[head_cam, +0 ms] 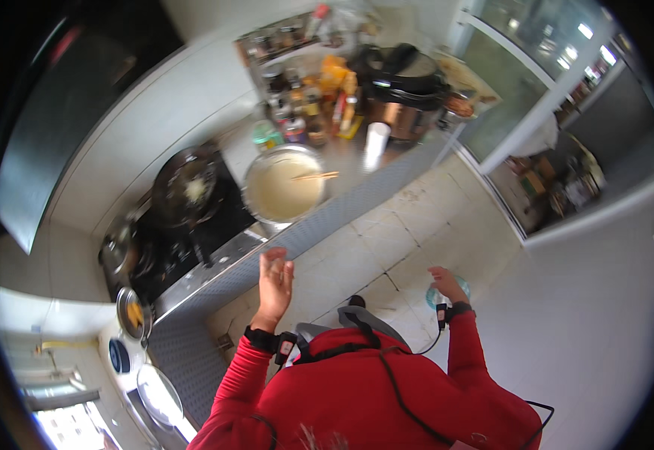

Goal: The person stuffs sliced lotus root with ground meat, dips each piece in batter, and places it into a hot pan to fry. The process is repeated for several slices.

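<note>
My left hand (274,284) is raised in front of the counter's edge, with nothing in it and its fingers partly apart. Just beyond it a large metal bowl of pale batter (285,185) sits on the counter, a pair of wooden chopsticks (317,176) lying across its right side. Left of the bowl, a dark wok (185,185) holding a pale piece of food (196,190) rests on the black stove. My right hand (448,286) is out to the right, over or beside a round light-blue object (462,288); whether it grips this is unclear.
Seasoning bottles and jars (296,112) crowd the counter's back beside a large electric cooker (408,90). A white cylinder (376,143) stands near the front edge. At the left are a lidded pot (118,250) and a pan with orange food (134,315). A glass sliding door (504,73) is at right.
</note>
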A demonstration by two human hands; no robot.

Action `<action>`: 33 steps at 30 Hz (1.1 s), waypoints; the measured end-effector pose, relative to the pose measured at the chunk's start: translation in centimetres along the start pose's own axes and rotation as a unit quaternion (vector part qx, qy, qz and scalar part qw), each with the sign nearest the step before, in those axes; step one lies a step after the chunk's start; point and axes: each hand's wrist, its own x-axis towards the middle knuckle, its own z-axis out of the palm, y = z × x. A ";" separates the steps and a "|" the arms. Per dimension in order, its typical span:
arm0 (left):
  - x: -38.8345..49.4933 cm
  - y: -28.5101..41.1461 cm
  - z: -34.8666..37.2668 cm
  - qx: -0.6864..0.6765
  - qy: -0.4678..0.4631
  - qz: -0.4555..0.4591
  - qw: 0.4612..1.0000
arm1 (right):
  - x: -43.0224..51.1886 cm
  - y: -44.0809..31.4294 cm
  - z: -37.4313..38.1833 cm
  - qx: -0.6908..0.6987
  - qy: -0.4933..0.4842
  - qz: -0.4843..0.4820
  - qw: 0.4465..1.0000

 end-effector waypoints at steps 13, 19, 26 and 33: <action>10.0 3.7 15.4 0.051 -0.119 0.091 0.987 | 2.4 3.4 -8.4 0.026 0.116 0.037 0.992; 15.7 4.0 21.3 -0.014 -0.129 0.059 0.990 | 10.8 0.8 -12.7 0.020 0.124 0.008 0.992; 24.3 5.5 30.0 -0.145 -0.246 -0.032 0.958 | 24.0 -2.6 -21.0 0.119 0.081 0.106 0.984; 25.5 1.5 34.6 -0.167 -0.363 -0.296 0.868 | 29.5 -4.0 -25.9 0.141 -0.067 0.097 0.983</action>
